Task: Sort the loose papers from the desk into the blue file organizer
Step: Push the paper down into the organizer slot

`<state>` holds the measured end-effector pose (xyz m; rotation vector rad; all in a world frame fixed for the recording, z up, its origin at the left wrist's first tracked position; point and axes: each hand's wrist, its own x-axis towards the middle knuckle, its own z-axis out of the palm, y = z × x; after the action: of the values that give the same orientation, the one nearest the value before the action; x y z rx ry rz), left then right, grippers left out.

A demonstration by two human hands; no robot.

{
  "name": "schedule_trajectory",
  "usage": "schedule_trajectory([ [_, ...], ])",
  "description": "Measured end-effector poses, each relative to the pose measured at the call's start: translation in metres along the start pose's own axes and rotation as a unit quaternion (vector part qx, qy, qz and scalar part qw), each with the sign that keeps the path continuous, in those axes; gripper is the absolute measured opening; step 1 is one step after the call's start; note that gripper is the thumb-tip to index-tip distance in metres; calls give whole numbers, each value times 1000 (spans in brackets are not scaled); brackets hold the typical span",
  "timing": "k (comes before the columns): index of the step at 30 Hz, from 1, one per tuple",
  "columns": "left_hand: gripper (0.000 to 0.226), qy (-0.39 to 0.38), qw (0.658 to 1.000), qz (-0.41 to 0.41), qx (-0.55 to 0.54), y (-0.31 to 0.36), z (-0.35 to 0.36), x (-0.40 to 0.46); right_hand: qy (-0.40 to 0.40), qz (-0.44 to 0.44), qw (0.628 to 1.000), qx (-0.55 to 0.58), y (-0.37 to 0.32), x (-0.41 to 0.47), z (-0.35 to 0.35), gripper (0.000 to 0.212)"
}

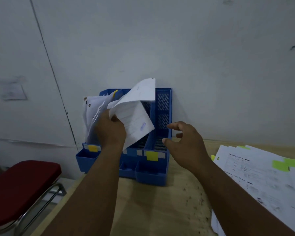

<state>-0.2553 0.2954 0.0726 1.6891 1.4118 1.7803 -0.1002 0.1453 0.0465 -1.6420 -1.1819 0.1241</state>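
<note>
Two free organizer (162,106) slots beside left hand's (111,128) bent papers (134,114).

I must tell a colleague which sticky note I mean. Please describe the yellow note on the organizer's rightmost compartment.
Find the blue file organizer against the wall. On the front of its rightmost slot sits a yellow sticky note, below the right hand. It is brighter and larger than the orange-yellow one at the left.

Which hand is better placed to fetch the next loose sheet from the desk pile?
Right. The right hand is open and empty, nearer the paper pile; the left hand grips papers at the blue organizer.
</note>
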Motion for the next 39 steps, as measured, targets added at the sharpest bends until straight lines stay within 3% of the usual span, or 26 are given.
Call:
schedule_trajectory([
  [7,29,109,991,68,22,-14,-15,14,-12,-1,1000,-9,-3,8,11,42],
  [14,28,102,987,123,31,-26,-12,14,-21,-2,1000,-10,-2,7,16,42],
  [20,29,-9,998,58,23,-28,3,8,-21,-3,1000,-12,-1,8,16,41],
  [29,39,-34,997,-69,6,-17,15,25,-9,2,1000,-12,2,11,11,41],
  [33,25,-56,990,-123,-40,-21,22,27,-7,7,1000,-9,3,11,10,41],
  [39,26,-250,952,-101,143,-48,23,25,-4,6,1000,-9,7,9,9,41],
])
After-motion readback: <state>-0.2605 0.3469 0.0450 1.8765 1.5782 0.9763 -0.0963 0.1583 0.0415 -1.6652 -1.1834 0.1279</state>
